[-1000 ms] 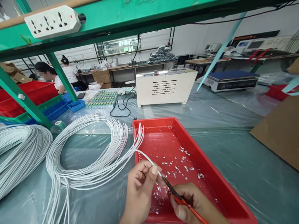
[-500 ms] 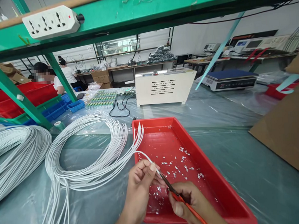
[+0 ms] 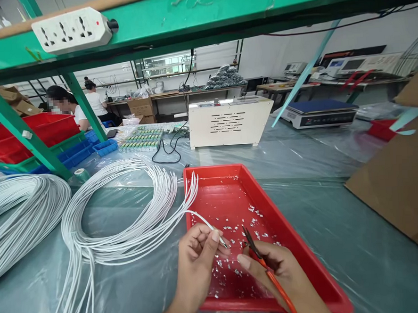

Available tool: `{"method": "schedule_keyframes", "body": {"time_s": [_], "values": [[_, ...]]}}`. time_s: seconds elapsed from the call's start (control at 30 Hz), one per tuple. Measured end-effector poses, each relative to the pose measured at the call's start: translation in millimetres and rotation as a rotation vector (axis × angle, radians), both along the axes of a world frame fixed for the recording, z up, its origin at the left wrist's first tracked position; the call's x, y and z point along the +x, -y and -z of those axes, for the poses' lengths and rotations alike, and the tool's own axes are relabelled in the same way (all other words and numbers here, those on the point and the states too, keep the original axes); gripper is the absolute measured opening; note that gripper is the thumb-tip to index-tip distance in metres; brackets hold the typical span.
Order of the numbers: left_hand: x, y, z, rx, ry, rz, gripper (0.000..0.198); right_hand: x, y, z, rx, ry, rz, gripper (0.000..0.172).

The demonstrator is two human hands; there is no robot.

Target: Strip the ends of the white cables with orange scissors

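Between the thumb and fingers of my left hand (image 3: 200, 258) is the end of a white cable (image 3: 203, 218), its dark tip poking out past the fingertips. My right hand (image 3: 277, 268) grips orange-handled pliers (image 3: 270, 272), whose dark narrow jaws point up and away, apart from the cable end. Both hands are over a red tray (image 3: 218, 193) scattered with small whitish scraps (image 3: 257, 211). The held cable runs back to a coil of white cables (image 3: 73, 202) at the left, and several loose ends from it hang over the tray's left rim.
A second cable coil (image 3: 32, 219) lies at far left. Behind the tray stand a cream metal box (image 3: 228, 124) and a scale (image 3: 318, 114). A cardboard box (image 3: 402, 182) is at right. A green shelf beam (image 3: 193, 16) crosses overhead. Two people sit in the left background.
The pliers have come off the cable end and moved right and up with my right hand. The cable's dark tip now shows. My left hand stays nearly in place.
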State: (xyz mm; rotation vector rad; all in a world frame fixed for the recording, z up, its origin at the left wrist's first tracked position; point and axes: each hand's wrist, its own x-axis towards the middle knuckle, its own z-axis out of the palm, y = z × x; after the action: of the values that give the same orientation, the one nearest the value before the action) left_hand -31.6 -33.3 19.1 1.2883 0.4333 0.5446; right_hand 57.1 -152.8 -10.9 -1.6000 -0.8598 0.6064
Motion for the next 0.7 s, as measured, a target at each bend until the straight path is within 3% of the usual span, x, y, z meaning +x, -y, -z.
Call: {"method": "schedule_keyframes", "body": {"time_s": [0.13,0.3,0.4,0.57,0.7], "values": [[-1.4,1.4,-0.5,0.035,-0.022,-0.016,0.019,1.9,1.7,-2.9,0.007,0.128,0.105,0.032],[-2.9,1.4,-6.4,0.054,0.006,-0.06,0.017,1.6,3.7,-7.4,-0.065,-0.226,-0.154,0.044],[-4.2,0.8,-8.8,0.02,0.027,-0.074,0.016,0.5,2.2,-7.7,-0.07,-0.251,-0.203,0.047],[-6.5,0.4,-9.3,-0.027,0.044,-0.075,0.016,0.6,0.0,-2.7,-0.104,0.035,-0.125,0.042],[-5.8,-1.0,-8.5,-0.069,0.04,-0.077,0.016,0.6,2.7,1.4,-0.2,0.563,0.182,0.041]]}}
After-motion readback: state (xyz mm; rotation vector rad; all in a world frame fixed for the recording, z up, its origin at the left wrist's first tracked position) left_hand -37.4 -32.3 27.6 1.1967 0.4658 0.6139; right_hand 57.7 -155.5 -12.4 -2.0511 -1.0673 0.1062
